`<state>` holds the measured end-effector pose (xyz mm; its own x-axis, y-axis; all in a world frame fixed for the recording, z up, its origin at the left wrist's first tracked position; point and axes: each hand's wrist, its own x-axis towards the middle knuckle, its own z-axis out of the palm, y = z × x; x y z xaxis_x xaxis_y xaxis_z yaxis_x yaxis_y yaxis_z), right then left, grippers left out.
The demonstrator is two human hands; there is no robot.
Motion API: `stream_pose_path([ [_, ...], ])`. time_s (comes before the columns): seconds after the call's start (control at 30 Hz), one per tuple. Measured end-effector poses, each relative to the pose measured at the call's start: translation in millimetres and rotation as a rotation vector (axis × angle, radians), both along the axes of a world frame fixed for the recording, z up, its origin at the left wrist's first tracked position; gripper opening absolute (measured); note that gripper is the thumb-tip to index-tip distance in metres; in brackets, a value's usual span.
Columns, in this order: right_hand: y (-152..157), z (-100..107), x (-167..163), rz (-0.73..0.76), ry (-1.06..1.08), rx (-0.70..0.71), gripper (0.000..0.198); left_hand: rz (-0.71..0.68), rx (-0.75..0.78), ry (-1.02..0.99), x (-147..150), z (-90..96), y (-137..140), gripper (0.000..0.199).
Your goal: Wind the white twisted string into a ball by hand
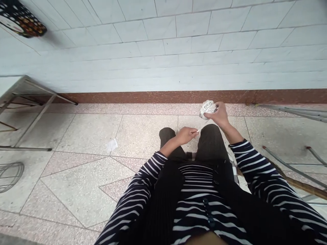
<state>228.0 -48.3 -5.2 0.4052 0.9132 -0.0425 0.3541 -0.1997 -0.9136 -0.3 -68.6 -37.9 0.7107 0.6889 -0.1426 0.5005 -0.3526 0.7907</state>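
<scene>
A bundle of white yarn (207, 109) is gripped in my right hand (220, 115), raised beyond my right knee. My left hand (187, 135) is closed above the gap between my knees, its thumb and fingertips pinching a small white end (198, 130) that looks like yarn. Whether a strand links this end to the bundle is too fine to make out. The two hands are apart, with the right one farther forward.
A metal-legged table (41, 89) stands at the left, near a wire rack (11, 177). White paper (111, 145) lies on the tiled floor. Metal legs (288, 163) of furniture are at the right. A tiled wall (163, 64) rises ahead, with a dark patterned object (22, 20) at upper left.
</scene>
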Motion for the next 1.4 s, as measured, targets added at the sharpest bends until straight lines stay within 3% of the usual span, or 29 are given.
stream_pose_path([
  [0.1,-17,-29,-8,0.154,-0.075,-0.218,0.063,-0.048,0.271,0.088,-4,17.4,15,0.029],
  [0.23,-58,-42,-22,0.416,0.384,-0.464,0.048,-0.118,0.459,0.119,-12,21.3,41,0.027],
  [0.33,-76,-28,-27,0.449,0.652,-0.422,0.046,-0.010,0.348,0.035,-16,8.5,52,0.023],
  [0.5,-72,12,-26,0.440,0.811,-0.235,0.059,0.228,0.006,-0.120,-8,-15.4,46,0.025],
  [0.57,-60,24,-24,0.451,0.779,-0.141,0.069,0.288,-0.087,-0.128,-2,-21.6,34,0.024],
  [0.63,-42,28,-19,0.416,0.684,-0.040,0.077,0.258,-0.161,-0.107,3,-25.4,18,0.026],
  [0.8,2,10,5,0.074,0.127,0.133,0.082,0.047,-0.212,-0.063,0,-20.5,-12,0.035],
  [0.9,4,-13,11,0.029,-0.167,0.002,0.087,0.003,-0.104,-0.031,-5,-5.3,-5,0.036],
  [1.0,-12,-34,2,0.142,-0.226,-0.224,0.088,-0.016,0.144,0.082,-5,12.2,16,0.032],
  [1.1,-30,-47,-11,0.299,-0.024,-0.358,0.075,-0.095,0.360,0.130,-6,23.8,35,0.027],
  [1.2,-43,-50,-16,0.439,0.436,-0.440,0.064,-0.134,0.406,0.086,-12,25.7,44,0.027],
  [1.27,-49,-48,-16,0.453,0.666,-0.445,0.061,-0.080,0.399,0.073,-17,22.0,49,0.029],
  [1.4,-60,-47,-21,0.398,0.852,-0.438,0.055,0.050,0.402,0.131,-27,11.9,63,0.027],
])
